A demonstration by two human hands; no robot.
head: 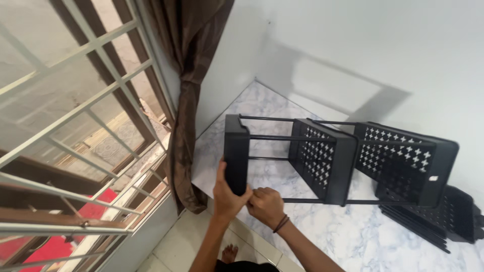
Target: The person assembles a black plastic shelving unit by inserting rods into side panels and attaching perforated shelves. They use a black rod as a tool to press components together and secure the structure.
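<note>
While black shelf rack point(322, 156) lies sideways on marble tabletop point(353, 231), our left hand point(228, 194) grasping its end panel point(236, 153), right hand point(266, 205) clenched at panel's lower corner, brown curtain point(184, 100) beside.

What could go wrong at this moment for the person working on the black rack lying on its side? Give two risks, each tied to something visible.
1. Both the left hand and right hand crowd one corner of the end shelf, so fingers might get pinched.
2. The rack lies on thin poles; pushing could perhaps slide it across the smooth marble-patterned floor into the loose shelves.
</note>
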